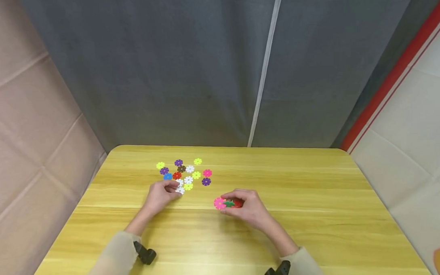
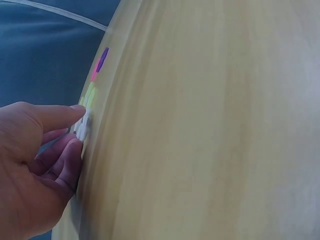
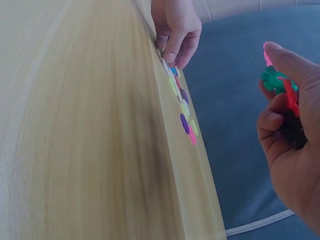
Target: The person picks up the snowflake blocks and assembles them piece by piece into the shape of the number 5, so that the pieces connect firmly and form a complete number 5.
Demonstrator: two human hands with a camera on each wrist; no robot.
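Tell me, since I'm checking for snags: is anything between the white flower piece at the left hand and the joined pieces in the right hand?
Nothing visible. The left hand pinches a white flower piece at the near edge of the loose pile. Only bare table lies between it and the joined pieces that the right hand holds.
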